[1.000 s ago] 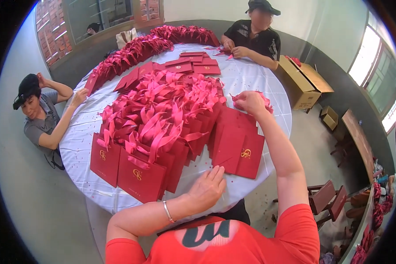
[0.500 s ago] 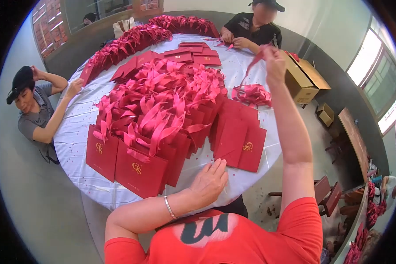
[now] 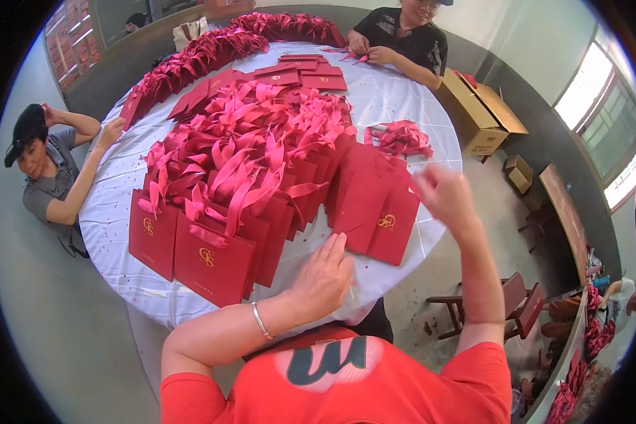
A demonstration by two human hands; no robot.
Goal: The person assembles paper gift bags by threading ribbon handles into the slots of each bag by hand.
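Observation:
Flat red paper bags with a gold emblem lie overlapped in front of me. My left hand rests at their near edge, its fingers stretched out and fingertips touching a bag. Above the right side of these bags is my right hand, fingers curled closed and smeared by motion; what it holds is hidden. A loose heap of pink-red ribbons sits just beyond the flat bags. To their left stands a dense block of upright red bags with ribbons hanging from their tops.
The round table has a white cloth. More ribboned bags line its far left edge, and flat bags lie toward the back. One person sits at left; another handles ribbon at the far side. A cardboard box stands at right.
My right hand has come down from high above the ribbon heap to near the flat bags; the ribbon hanging from it before no longer shows. My left hand stays by the bags' edge.

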